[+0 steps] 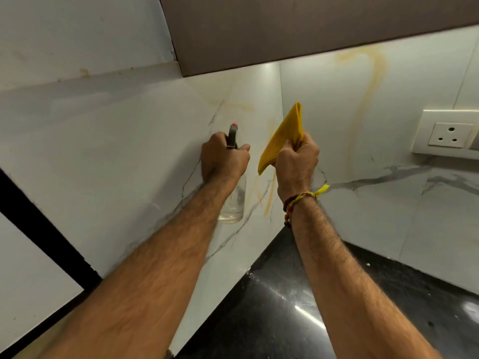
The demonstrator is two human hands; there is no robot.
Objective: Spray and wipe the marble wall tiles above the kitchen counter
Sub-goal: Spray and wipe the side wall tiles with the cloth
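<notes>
At frame centre, the left hand (224,161) grips a clear spray bottle (232,203) (nozzle up). Just right, the right hand (296,161) clutches a yellow cloth (281,141) before the marble wall tiles (363,120).

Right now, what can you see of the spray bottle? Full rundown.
The spray bottle has a clear body, plastic by the look, with a little clear liquid at the bottom, and a dark grey spray head with a small red nozzle tip. It is held upright in the air, near the corner of the marble wall tiles, nozzle facing the wall. The left hand grips its neck and hides the trigger. Nothing else touches it.
</notes>
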